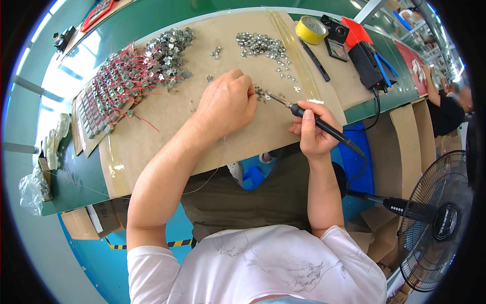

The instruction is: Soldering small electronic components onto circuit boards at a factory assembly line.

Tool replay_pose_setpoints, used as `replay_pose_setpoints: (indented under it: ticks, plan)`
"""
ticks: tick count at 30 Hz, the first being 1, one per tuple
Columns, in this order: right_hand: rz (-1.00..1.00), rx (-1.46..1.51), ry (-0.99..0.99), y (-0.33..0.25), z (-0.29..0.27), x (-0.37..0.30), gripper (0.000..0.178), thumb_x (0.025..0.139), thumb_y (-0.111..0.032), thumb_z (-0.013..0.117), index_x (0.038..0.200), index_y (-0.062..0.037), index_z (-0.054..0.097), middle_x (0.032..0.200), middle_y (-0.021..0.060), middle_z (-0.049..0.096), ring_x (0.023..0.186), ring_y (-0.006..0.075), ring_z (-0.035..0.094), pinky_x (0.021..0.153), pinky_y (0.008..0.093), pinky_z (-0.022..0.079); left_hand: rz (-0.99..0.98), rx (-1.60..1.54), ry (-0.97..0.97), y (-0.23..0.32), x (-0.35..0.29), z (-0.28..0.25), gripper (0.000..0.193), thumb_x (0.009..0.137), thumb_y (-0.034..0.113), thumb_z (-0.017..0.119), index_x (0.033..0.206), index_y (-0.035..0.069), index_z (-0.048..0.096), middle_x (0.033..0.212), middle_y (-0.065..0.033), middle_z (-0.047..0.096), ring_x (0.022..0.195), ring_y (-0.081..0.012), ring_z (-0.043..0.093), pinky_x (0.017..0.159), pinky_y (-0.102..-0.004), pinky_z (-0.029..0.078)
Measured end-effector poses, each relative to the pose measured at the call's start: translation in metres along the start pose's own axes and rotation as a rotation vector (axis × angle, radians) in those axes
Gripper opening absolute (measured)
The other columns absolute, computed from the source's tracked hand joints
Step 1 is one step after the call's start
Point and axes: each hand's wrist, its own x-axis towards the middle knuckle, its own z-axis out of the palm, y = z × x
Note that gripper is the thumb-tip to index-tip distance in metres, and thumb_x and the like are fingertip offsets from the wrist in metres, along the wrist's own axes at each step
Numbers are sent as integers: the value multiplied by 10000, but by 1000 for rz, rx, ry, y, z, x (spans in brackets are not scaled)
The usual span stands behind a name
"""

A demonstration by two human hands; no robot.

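My right hand [316, 129] grips a soldering iron [324, 124] by its black handle. Its metal tip points left at a few small metal parts [263, 94] on the brown board [177, 121]. Close beside that tip, my left hand [228, 101] is closed with its fingers curled down; what they hold is hidden. A thin wire [215, 174] hangs below the left wrist and runs off to the left. Beyond the hands lies a spread of small shiny metal pieces [260, 45], with a smaller cluster [216, 52] to its left.
At left are rows of small parts with red wires [121, 81] and a grey metal pile [169, 50]. Yellow tape [311, 30], a black pen-like tool [315, 60] and a black soldering station [372, 66] stand right. A fan [440, 223] and a cardboard box [400, 147] are lower right.
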Motion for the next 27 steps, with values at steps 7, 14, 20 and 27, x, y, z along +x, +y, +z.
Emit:
replay_pose_setpoints:
  ticks: [7, 14, 20, 27]
  plan:
    - [-33, -49, -51, 1, 1, 4, 180, 1050, -55, 604, 1096, 71, 724, 751, 101, 717, 563, 90, 639, 529, 260, 577, -190, -283, 184, 1, 5, -5, 118, 922, 104, 715, 918, -6, 670, 931, -206, 704, 891, -391, 708, 817, -483, 574]
    - [-21, -58, -54, 1, -7, -3, 161, 1035, -48, 613, 1077, 55, 731, 800, 91, 727, 553, 81, 637, 512, 242, 547, -92, -139, 179, 0, 1, -1, 200, 863, 101, 824, 968, -18, 702, 920, -132, 704, 750, -248, 695, 725, -362, 577]
    - [-129, -100, -75, -2, 2, 2, 132, 1004, -16, 637, 1063, 34, 745, 823, 82, 731, 566, 97, 675, 504, 224, 525, -64, -45, 150, -8, -5, 7, 130, 904, 93, 773, 998, 4, 767, 996, -153, 720, 901, -367, 715, 823, -443, 578]
    - [-36, -62, -65, 2, -3, 2, 140, 1023, -43, 650, 1075, 46, 745, 845, 102, 736, 585, 107, 684, 527, 229, 559, -180, 3, -38, -2, 2, -4, 147, 986, 143, 679, 1052, 36, 757, 1120, -185, 709, 1068, -409, 696, 943, -481, 573]
